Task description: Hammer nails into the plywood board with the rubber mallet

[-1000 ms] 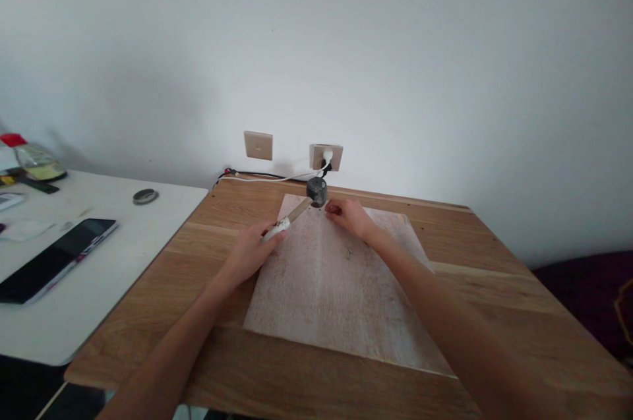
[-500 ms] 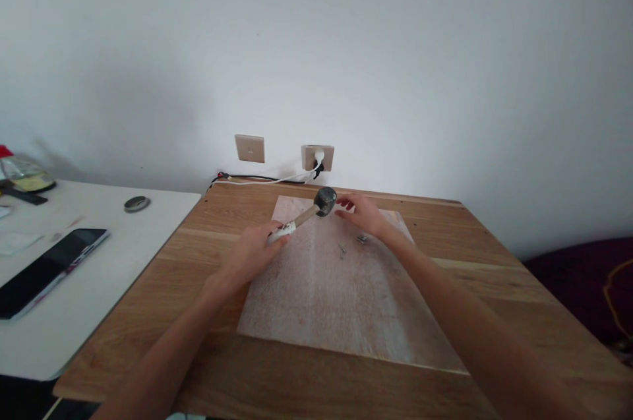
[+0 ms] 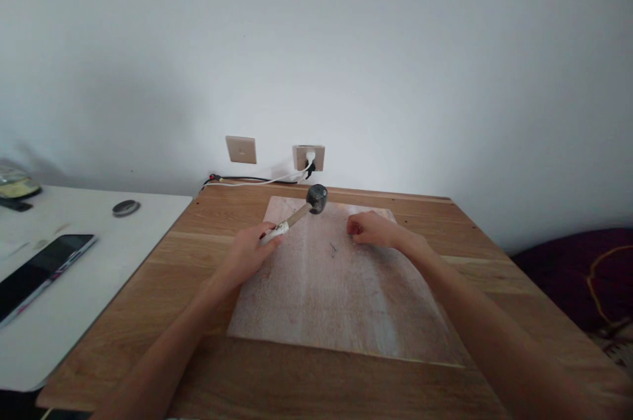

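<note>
My left hand (image 3: 247, 254) is closed round the wooden handle of a small hammer (image 3: 302, 208), whose dark head is raised a little above the far part of a pale whitewashed board (image 3: 321, 295). The board lies flat on a wooden table (image 3: 469, 255). My right hand (image 3: 372, 230) rests on the board to the right of the hammer head, fingers curled together in a pinch; what they hold is too small to make out. A small nail (image 3: 333, 248) lies loose on the board between my hands.
A white table (image 3: 74, 288) adjoins on the left, carrying a dark tablet (image 3: 37, 267), a small round lid (image 3: 125, 208) and a bottle at the far edge. Two wall plates (image 3: 241, 149) sit behind the table, one with a white plug and cable (image 3: 257, 181). Dark purple fabric (image 3: 583, 262) lies right.
My right hand drew back from beside the hammer head to the right and nearer, closing into a pinch. The hammer head lifted slightly. The view shifted to the right.
</note>
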A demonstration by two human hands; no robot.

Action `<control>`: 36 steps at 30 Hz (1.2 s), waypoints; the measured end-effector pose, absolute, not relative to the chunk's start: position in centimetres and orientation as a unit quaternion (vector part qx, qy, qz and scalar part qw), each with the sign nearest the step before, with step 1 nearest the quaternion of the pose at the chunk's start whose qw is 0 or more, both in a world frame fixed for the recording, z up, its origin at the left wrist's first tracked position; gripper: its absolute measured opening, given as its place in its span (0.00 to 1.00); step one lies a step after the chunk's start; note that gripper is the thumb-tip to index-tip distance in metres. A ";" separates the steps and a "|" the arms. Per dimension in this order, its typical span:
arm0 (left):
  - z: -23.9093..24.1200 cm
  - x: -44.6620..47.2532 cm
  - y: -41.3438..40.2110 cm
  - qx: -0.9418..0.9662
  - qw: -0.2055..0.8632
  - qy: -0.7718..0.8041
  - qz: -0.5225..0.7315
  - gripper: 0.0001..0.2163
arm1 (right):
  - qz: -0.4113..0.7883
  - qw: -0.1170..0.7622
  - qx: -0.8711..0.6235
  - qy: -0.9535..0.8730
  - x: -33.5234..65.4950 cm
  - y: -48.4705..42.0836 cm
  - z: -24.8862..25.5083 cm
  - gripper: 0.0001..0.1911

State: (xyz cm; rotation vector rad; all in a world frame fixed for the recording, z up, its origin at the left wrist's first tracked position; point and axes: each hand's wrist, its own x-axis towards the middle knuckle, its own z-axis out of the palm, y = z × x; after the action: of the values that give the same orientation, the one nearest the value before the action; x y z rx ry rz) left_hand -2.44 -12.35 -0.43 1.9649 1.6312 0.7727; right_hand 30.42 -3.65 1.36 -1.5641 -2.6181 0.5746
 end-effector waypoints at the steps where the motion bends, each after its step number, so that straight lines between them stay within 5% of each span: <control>1: -0.5 -2.5 -12.4 0.714 0.236 0.596 0.283 0.19 | 0.190 0.020 -0.503 -0.843 30.4 -3.5 1.3 0.10; 15: -0.6 -2.6 -12.7 0.698 0.246 0.600 0.305 0.20 | 0.187 0.146 -0.500 -0.833 26.6 -0.8 0.9 0.13; 36: 0.1 -1.2 -12.1 0.723 0.239 0.586 0.276 0.17 | 0.152 0.153 -0.505 -0.836 25.8 -0.8 0.2 0.21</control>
State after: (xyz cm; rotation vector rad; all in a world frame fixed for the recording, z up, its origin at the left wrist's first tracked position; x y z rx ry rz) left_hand -1.20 -12.11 0.13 1.9805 1.6061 0.7559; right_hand 25.76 -0.79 0.16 -1.4486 -2.3982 0.4350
